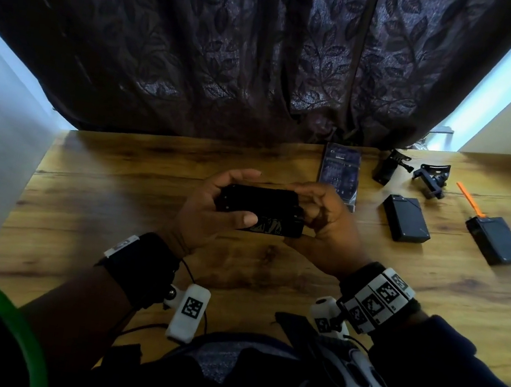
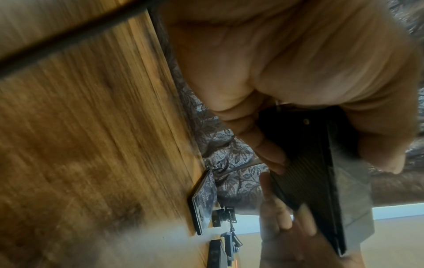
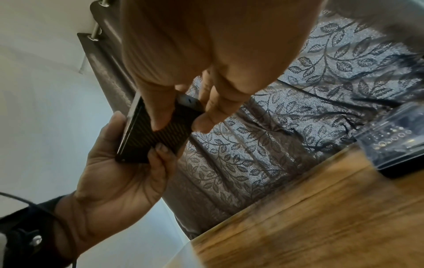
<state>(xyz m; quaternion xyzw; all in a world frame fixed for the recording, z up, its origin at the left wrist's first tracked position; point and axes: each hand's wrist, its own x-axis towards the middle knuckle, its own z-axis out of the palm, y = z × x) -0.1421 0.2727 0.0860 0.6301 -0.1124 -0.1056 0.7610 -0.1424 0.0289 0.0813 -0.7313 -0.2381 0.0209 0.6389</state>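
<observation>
A flat black box (image 1: 261,209) with a ribbed underside (image 2: 305,183) (image 3: 156,137) is held above the wooden table (image 1: 112,204), a little in front of its middle. My left hand (image 1: 212,206) grips its left end, thumb across the top and fingers curled underneath. My right hand (image 1: 319,223) holds the right end, with thumb and fingertips (image 3: 204,123) pinching that end. Both hands hide the box's ends.
On the table's right half lie a clear case of small bits (image 1: 340,173), two black boxes (image 1: 406,224) (image 1: 497,240), an orange tool (image 1: 469,198) and two black clamp mounts (image 1: 387,169) (image 1: 431,181). A dark leaf-patterned curtain (image 1: 269,55) hangs behind the table.
</observation>
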